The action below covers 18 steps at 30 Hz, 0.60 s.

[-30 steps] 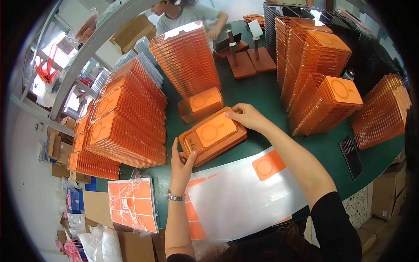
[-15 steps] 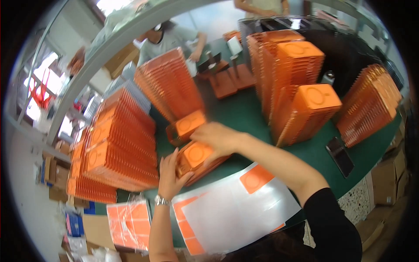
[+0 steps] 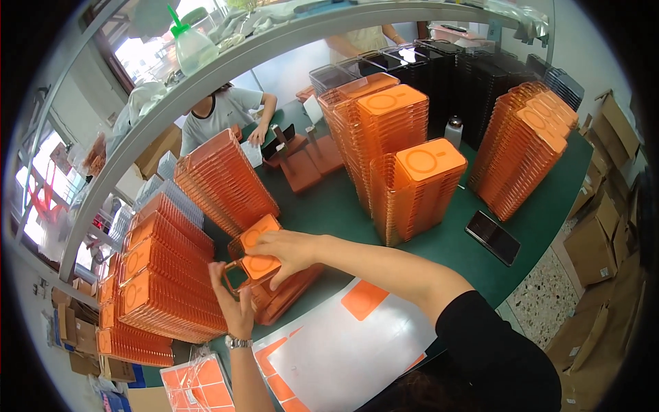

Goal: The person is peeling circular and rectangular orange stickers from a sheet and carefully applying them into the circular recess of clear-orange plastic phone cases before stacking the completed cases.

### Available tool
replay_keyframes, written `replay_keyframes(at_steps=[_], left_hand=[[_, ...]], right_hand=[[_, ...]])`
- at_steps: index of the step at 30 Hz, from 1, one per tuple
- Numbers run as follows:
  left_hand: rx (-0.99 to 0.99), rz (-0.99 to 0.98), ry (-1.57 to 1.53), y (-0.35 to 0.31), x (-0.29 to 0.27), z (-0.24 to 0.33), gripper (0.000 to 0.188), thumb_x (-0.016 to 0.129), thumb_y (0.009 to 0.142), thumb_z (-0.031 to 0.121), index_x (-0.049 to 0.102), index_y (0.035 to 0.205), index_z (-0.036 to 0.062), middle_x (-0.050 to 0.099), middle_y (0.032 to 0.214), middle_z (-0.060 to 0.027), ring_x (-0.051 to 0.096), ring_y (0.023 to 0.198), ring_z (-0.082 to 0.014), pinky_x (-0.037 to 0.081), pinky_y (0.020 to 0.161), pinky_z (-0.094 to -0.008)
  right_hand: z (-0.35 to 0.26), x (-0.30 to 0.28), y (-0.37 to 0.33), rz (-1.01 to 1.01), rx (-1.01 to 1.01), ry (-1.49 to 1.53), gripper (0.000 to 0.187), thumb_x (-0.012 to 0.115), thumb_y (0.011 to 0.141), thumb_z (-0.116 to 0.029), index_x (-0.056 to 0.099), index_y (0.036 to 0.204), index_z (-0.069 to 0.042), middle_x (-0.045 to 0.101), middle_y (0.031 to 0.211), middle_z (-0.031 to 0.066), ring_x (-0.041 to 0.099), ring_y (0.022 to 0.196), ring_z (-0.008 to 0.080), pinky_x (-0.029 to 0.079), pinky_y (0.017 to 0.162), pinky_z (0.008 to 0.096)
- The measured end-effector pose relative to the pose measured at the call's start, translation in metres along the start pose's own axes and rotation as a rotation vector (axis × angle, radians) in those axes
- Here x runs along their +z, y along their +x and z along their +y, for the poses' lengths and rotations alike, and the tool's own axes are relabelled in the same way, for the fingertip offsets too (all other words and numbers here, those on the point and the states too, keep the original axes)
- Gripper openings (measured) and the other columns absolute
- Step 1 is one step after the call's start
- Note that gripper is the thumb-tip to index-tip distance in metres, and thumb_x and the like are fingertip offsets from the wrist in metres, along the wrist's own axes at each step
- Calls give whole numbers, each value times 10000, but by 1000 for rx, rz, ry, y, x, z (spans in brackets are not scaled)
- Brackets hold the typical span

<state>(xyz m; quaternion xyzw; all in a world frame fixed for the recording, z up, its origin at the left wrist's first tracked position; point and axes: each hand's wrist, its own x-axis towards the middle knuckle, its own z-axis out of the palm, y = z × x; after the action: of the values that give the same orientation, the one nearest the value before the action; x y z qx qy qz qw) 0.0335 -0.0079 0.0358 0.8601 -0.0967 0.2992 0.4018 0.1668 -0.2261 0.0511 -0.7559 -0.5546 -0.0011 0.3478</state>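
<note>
Both hands are on an orange phone case (image 3: pixel 261 266) with a ring mark and a square camera opening. My left hand (image 3: pixel 235 302) grips the edge by that opening, thumb and fingers on either side. My right hand (image 3: pixel 292 253) holds the other part of the case, fingers bent over its top. Under the case is an orange-brown block (image 3: pixel 292 294). Just beyond lies another ringed orange case (image 3: pixel 259 231), partly covered by my right hand. Right in front of me is a silvery sheet (image 3: pixel 322 350) with an orange sticker (image 3: pixel 364 300) on it.
Tall stacks of orange cases stand left (image 3: pixel 168 288), behind (image 3: pixel 223 182) and right (image 3: pixel 419 185). A black phone (image 3: pixel 493 237) lies at the right. Orange-brown blocks with posts (image 3: pixel 302 172) sit farther back, near a co-worker's hand (image 3: pixel 259 134). A metal shelf rail crosses above.
The case has come up off the block, tilted, between both hands. My left hand has shifted to its camera-opening edge. The whole view has turned toward the right.
</note>
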Motion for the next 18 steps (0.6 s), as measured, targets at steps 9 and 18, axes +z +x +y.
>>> replay_keyframes(at_steps=[9,18], left_hand=[[-43,-567,93,-104,23,115,713,771,857,180,456,1477,19,382,1576,-228,348,1472,-407,313,1193,-475],[114,-817,219,-168,96,146,611,704,922,389,537,1429,91,403,1538,-235,332,1455,-430,263,1158,-638]], right_hand=[[-77,-229,-144,331,65,-519,940,894,672,-495,531,1397,-19,553,1288,177,519,1224,357,415,1072,441],[-46,-268,-208,76,442,-437,920,905,669,-440,526,1385,-5,532,1326,158,505,1282,323,415,1089,403]])
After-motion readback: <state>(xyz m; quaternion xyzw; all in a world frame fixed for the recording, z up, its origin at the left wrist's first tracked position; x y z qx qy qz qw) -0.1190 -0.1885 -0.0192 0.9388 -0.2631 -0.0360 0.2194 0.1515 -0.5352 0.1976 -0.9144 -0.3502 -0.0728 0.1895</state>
